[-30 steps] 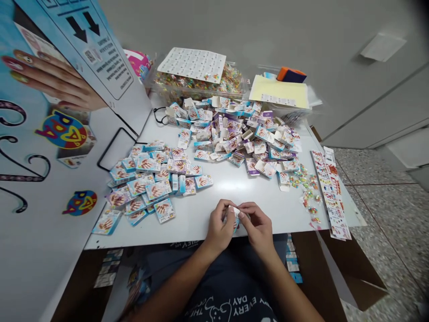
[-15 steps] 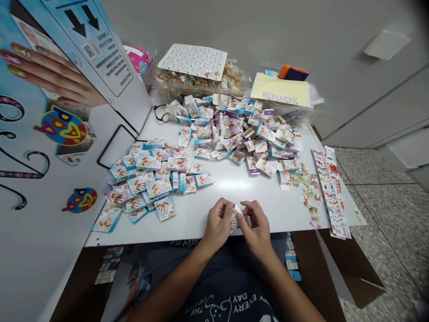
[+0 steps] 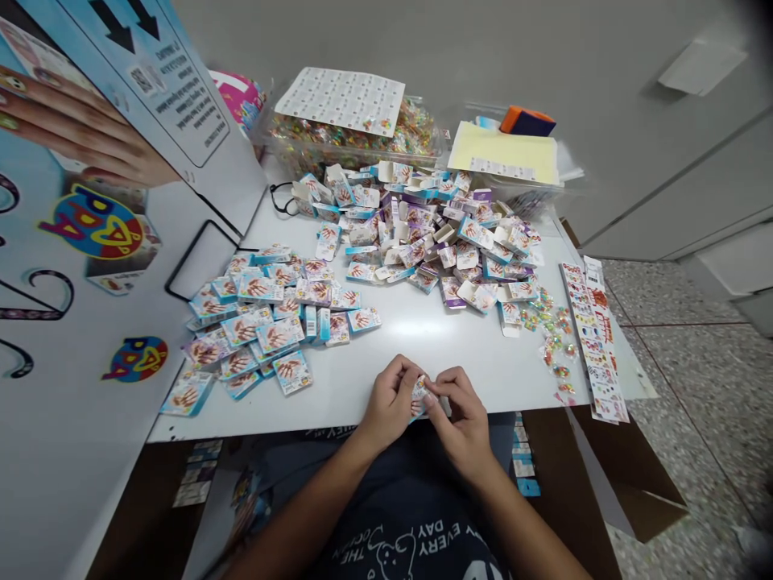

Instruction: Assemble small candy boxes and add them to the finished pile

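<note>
Near the front edge of the white table [image 3: 398, 354], a small printed box [image 3: 418, 395] is held between both hands. My left hand [image 3: 391, 401] grips its left side with thumb and fingers. My right hand [image 3: 462, 411] pinches the upper right end, thumb across the front. The fingers partly hide the box. Closed printed boxes lie piled on the left [image 3: 247, 329]. A larger heap of small boxes [image 3: 423, 234], many with open flaps, spreads across the back. Small clear packets with colourful pieces [image 3: 552, 326] lie to the right of that heap.
A clear tub of colourful packets [image 3: 356, 149] stands at the back under a label sheet [image 3: 341, 98]. Another tub carries yellow paper [image 3: 504, 153] and an orange-and-blue object [image 3: 527, 121]. Sticker strips [image 3: 595, 342] lie right; a tall printed display [image 3: 121, 209] stands left. Open cartons [image 3: 628, 475] sit below.
The white flap that stuck up from the box has folded down under my right fingers. My left hand stays on the box. The whole view has shifted slightly.
</note>
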Demonstrator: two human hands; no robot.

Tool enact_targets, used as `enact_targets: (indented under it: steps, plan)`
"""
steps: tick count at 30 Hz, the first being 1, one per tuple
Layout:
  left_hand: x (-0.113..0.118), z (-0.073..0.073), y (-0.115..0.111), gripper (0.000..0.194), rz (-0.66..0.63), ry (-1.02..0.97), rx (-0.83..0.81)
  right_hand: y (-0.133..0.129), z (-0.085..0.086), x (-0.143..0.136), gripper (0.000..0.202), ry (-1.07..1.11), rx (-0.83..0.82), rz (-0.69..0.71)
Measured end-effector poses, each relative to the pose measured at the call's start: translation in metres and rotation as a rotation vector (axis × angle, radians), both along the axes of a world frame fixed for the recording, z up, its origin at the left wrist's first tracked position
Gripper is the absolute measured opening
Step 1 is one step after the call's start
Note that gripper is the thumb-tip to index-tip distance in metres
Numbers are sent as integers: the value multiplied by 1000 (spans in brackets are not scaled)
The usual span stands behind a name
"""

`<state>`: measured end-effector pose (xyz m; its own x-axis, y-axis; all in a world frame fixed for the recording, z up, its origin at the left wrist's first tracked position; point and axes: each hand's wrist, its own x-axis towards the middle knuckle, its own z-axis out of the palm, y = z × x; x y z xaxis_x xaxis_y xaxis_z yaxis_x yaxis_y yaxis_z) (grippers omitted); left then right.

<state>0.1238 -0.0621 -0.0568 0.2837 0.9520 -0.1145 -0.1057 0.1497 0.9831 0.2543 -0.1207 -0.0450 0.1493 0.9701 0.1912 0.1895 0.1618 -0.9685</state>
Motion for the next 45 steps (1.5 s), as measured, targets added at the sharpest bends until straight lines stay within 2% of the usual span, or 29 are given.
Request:
enact_targets:
  steps: [3, 5, 8, 12, 18, 22, 24, 26, 29, 32, 34, 36, 37, 40, 42, 45]
  plan:
    - [2, 0, -1, 36, 92, 16, 6, 4, 5, 2, 29, 83, -95, 109]
    - [3, 1, -2, 34, 104, 4, -17, 6, 6, 2, 30, 75, -119, 114]
    - [-1, 4, 0, 31, 113, -17, -49, 7, 4, 5, 26, 71, -99, -26]
    - [-18, 10, 14, 42, 172, 11, -10, 8, -2, 16, 18, 83, -82, -212]
    - [-61, 13, 43, 33, 446, 252, 216, -2, -9, 37, 16, 35, -92, -300]
    - [-87, 24, 61, 24, 693, 536, 493, -10, -7, 50, 16, -23, -90, -339]
    - [-100, 32, 72, 26, 803, 669, 616, -13, -3, 58, 15, -75, -72, -356]
    - [-115, 36, 85, 33, 827, 770, 702, -15, 3, 71, 12, -164, -36, -366]
    - [-136, 33, 103, 42, 743, 940, 834, -13, 15, 108, 11, -439, 73, -370]
    - [-147, 22, 115, 34, 733, 1022, 897, -5, 31, 175, 18, -905, 118, -315]
    - [-147, 15, 116, 23, 726, 1026, 921, 4, 41, 230, 26, -1186, -2, -264]
    - [-144, 10, 114, 18, 719, 1014, 934, 16, 47, 283, 32, -1344, -195, -285]
    - [-141, 9, 113, 18, 723, 1008, 933, 23, 47, 306, 35, -1368, -290, -265]
    - [-135, 12, 108, 21, 741, 1014, 887, 45, 40, 352, 43, -1350, -368, -187]
    - [-132, 17, 106, 21, 760, 1010, 881, 59, 31, 365, 52, -1318, -378, -118]
    - [-132, 26, 103, 20, 799, 999, 909, 70, 19, 370, 55, -1275, -371, -46]
